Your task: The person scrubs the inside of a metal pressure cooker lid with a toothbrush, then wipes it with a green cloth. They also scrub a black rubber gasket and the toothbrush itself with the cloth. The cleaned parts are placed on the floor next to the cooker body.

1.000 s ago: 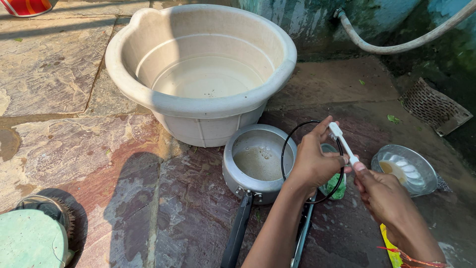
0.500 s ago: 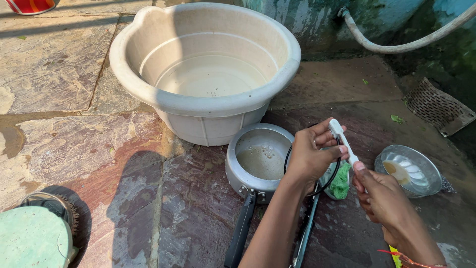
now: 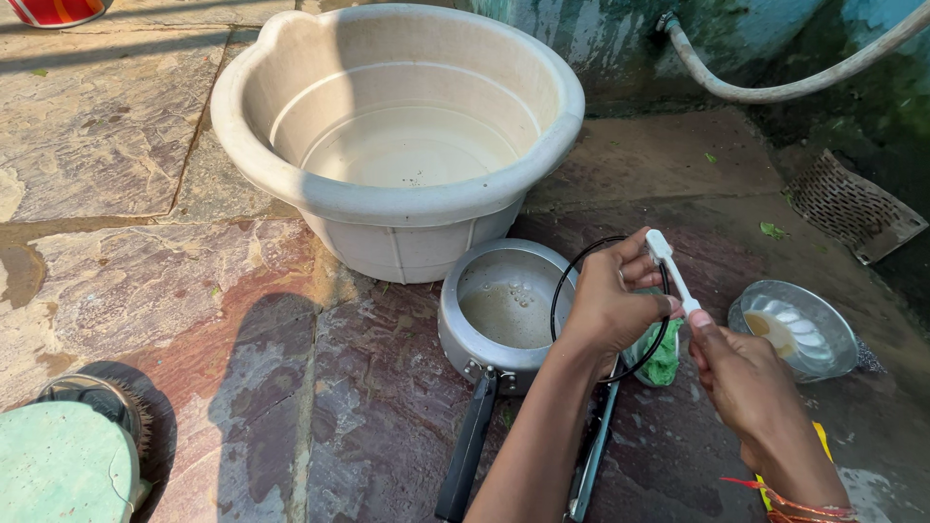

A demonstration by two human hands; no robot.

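Scrubbing a black rubber ring with a white brush, over the pan.

Left hand is pinching the ring taut; right hand is gripping the brush by the handle end, bristles meeting the ring at the left fingers. Better: short strokes, feeding the ring round bit by bit, keeping it above the pan. Tub behind, steel bowl at right.

— What's underfoot?
— A wet stone floor.
— And what sits on it?
— A tub, a pot just beside it, a steel bowl, a green scrubber, and a mesh grate well apart.
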